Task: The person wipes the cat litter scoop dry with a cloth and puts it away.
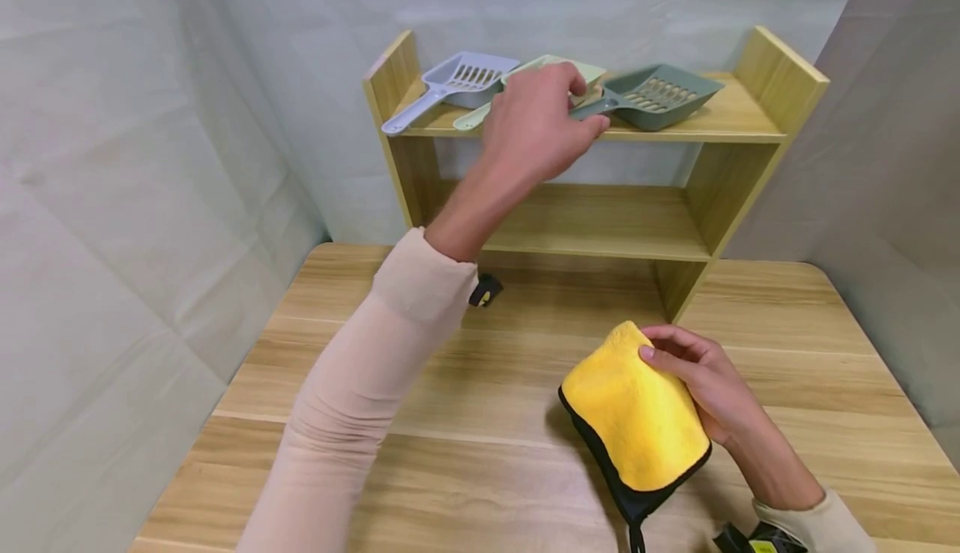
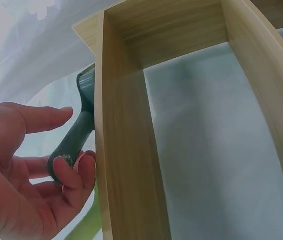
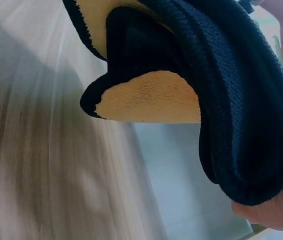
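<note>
My left hand (image 1: 536,120) is at the top shelf. Its fingers curl about the handle of a dark green litter scoop (image 1: 660,97); the left wrist view shows the thumb standing off that handle (image 2: 74,140). The scoop's slotted pan rests on the shelf. Beside it lie a pale green litter scoop (image 1: 551,62), partly hidden by my hand, and a lavender one (image 1: 468,78). Lower right, my right hand (image 1: 708,374) pinches a folded cloth (image 1: 637,411), yellow with a black edge and black underside. The cloth (image 3: 251,115) fills much of the right wrist view.
The wooden shelf unit (image 1: 615,211) stands at the back of the wooden table (image 1: 465,470). Raised side panels (image 1: 783,70) bound its top. Pale fabric (image 1: 112,161) hangs behind and on both sides. A dark device (image 1: 761,540) is strapped to the right wrist.
</note>
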Demonstrator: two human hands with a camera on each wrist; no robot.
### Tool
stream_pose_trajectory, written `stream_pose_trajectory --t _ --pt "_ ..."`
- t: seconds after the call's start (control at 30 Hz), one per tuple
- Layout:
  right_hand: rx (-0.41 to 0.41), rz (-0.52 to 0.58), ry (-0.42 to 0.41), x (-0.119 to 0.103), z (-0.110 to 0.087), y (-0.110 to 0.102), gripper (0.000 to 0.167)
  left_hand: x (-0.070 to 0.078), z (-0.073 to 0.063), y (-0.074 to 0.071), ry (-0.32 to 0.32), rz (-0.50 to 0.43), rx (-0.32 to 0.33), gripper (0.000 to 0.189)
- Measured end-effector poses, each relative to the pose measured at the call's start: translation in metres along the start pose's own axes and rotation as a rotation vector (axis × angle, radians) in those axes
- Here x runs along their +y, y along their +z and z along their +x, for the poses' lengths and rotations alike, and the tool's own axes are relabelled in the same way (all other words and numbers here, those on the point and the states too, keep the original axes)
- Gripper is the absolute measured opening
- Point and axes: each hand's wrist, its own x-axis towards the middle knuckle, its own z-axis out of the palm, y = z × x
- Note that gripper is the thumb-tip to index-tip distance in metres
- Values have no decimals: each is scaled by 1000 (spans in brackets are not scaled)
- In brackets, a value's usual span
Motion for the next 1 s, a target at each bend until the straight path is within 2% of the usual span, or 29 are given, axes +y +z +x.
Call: stream_pose_trajectory --t 0.2,0.37,0.53,0.7,0.83,1.0 --pt "10 -10 3 -1 -1 0 23 -15 -15 -6 -13 -42 19 54" --pt "8 -20 3 -1 -3 -1 23 -28 -32 -11 13 -81 59 55" --pt "-7 -19 3 0 -3 -2 24 -45 -56 -15 73 -148 118 50" --pt "-28 -20 8 0 -3 -3 24 -68 -88 -15 149 -173 185 49" --pt "-56 -16 36 -1 -2 -5 23 -91 -111 -10 183 -174 195 47" --pt "-116 -1 93 3 -2 -11 24 -128 -137 2 153 -154 161 43"
